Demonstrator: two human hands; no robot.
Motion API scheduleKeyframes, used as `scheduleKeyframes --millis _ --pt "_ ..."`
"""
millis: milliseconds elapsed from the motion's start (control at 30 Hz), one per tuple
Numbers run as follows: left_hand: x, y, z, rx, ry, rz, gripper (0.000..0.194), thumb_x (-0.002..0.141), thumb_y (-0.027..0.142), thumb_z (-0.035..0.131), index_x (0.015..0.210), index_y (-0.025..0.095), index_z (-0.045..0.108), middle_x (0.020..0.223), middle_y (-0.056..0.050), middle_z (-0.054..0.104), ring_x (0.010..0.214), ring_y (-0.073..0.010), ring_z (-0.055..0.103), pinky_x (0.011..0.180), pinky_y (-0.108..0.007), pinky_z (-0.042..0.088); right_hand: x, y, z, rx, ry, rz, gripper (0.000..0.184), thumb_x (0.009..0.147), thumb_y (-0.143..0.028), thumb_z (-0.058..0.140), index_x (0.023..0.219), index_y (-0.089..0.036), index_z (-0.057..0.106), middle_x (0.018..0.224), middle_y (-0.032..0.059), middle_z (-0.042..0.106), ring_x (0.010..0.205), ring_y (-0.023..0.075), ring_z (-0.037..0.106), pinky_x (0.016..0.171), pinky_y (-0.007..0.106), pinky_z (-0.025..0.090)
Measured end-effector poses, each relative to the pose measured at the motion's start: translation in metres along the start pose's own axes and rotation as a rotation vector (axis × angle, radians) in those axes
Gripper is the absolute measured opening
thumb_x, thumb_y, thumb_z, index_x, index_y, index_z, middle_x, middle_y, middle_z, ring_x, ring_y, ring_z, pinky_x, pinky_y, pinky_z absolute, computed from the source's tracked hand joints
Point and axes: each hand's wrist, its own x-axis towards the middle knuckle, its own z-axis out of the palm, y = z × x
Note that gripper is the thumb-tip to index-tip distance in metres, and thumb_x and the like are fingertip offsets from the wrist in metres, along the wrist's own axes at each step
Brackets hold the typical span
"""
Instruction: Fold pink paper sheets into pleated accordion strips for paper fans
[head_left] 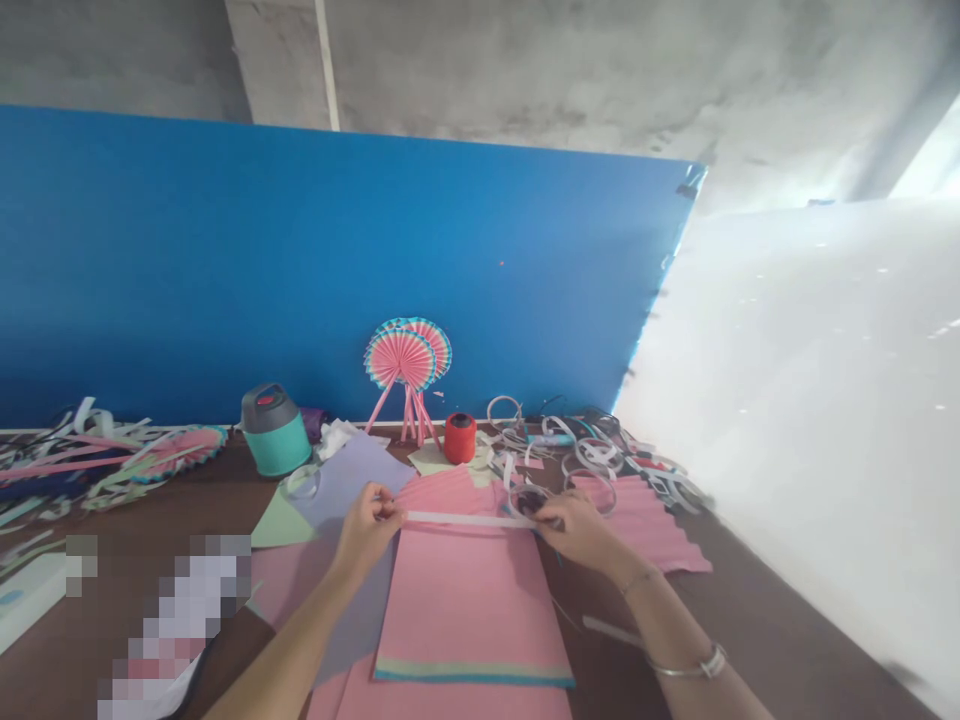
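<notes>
My left hand (369,530) pinches the left end of a narrow white tape strip (465,519). My right hand (576,528) pinches its right end, next to a small tape roll (527,497). The strip is stretched flat across the top edge of a pink paper sheet (471,600) with a teal band along its near edge. Both hands are closed on the strip's ends. A lavender sheet (352,475) and a pale green sheet (279,525) lie under and left of the pink one.
A red thread spool (460,438), pink paper fans (407,358) and a teal flask (273,430) stand against the blue board (300,270). Loops of white strip (592,455) pile at the right, folded pink paper (652,525) beside them. Paper scraps (97,460) lie at left.
</notes>
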Motion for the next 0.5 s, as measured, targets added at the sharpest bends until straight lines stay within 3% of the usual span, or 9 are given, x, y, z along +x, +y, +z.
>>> scheduleKeyframes --millis 200,500 --pt "-0.0015 -0.0017 -0.0008 0.024 -0.078 -0.035 0.023 0.060 0.035 0.056 0.072 0.023 0.041 0.050 0.008 0.053 0.047 -0.0125 0.047 0.050 -0.022 0.030 -0.0012 0.0056 0.0023 0.010 -0.060 0.039 0.024 0.071 -0.012 0.049 0.070 -0.022 0.072 0.075 0.0032 0.074 0.072 0.0200 0.064 0.072 0.032 0.038" --pt "-0.0019 -0.0006 -0.0003 0.048 -0.071 -0.030 0.020 0.060 0.033 0.056 0.069 0.023 0.041 0.049 0.009 0.051 0.046 -0.0118 0.044 0.049 -0.021 0.029 0.0003 0.0013 -0.0035 0.085 -0.129 0.095 0.026 0.073 -0.013 0.049 0.070 -0.021 0.073 0.073 0.0035 0.074 0.066 0.0180 0.063 0.061 0.027 0.038"
